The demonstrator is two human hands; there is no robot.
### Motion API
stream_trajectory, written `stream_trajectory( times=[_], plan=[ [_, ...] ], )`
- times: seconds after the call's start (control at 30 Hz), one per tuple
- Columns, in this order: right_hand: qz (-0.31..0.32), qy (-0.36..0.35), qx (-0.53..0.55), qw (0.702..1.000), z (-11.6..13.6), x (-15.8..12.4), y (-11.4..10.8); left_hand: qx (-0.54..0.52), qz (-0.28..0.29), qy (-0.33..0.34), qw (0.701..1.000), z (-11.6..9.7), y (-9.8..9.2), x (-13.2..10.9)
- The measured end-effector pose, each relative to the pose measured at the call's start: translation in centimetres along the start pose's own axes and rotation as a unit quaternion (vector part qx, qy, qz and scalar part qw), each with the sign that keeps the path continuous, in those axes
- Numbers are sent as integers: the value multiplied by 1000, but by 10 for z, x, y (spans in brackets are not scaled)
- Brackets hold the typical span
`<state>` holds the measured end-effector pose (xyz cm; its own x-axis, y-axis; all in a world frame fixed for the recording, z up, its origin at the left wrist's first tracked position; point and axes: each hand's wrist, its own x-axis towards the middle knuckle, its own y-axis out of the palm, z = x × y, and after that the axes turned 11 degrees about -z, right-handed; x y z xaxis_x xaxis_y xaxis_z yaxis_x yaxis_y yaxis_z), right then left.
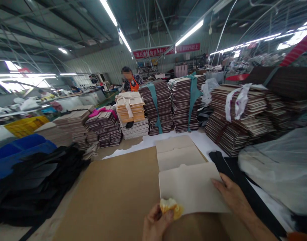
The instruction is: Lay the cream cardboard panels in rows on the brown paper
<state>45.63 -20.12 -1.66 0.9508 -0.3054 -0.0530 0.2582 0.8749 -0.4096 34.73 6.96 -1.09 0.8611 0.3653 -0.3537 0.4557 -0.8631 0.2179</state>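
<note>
Pale card point(193, 187): is btw left hand point(157, 222) and right hand point(230, 190), over the right part of brown board point(113, 194); near edge seems a bit lifted, how much I can't tell.
Card's long axis: runs approx. L to R, from one hand toward the other; its near left corner is at the left hand, its right edge at the right hand.
Nearer hand: the right, it touches the card directly; at the left hand, a yellow-white wad point(175, 210) covers the card's corner.
Left hand: comes from the near side, fingers bent, thumb and fingers pinching the wad; if it holds the card also, can't tell.
Right hand: reaches in from the near right, thumb lying on top of card, other fingers at its right edge, partly hidden; it pinches this edge.
Other cards point(174, 145): lie just beyond the held one, toward the board's far right corner, partly overlapped.
Tabletop point(49, 222), left edge: black cloth pcs point(35, 187), w/ blue bin point(22, 147) behind.
Tabletop, right edge: black strips point(258, 204), and nr them a clear plastic bag point(279, 170).
Tabletop, far edge: tied stacks point(165, 103) in a row; a person w/ orange apron point(134, 85) is behind.
</note>
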Motion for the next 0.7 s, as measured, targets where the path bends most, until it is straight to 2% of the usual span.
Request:
stream_trajectory(
  times=[0.1, 0.23, 0.37, 0.5, 0.6, 0.7],
  plan=[
    [35, -27, -52, 998, -5, 39, 15, 34, 18, -4, 999, -8, 12, 21],
    [42, -44, -125, 990, -21, 62, 27, 86, 21, -14, 996, 2, 10, 38],
    [20, -60, -152, 986, -26, 67, 27, 138, 9, -2, 990, 8, 7, 40],
    [-2, -69, -181, 981, -22, 67, 25, 166, 18, -9, 986, 1, 10, 37],
    [-23, -84, -192, 978, -20, 66, 29, 214, -5, 9, 977, -3, 11, 38],
    [-58, -106, -199, 973, -13, 61, 36, 224, -16, -3, 975, -3, 9, 38]
  ],
)
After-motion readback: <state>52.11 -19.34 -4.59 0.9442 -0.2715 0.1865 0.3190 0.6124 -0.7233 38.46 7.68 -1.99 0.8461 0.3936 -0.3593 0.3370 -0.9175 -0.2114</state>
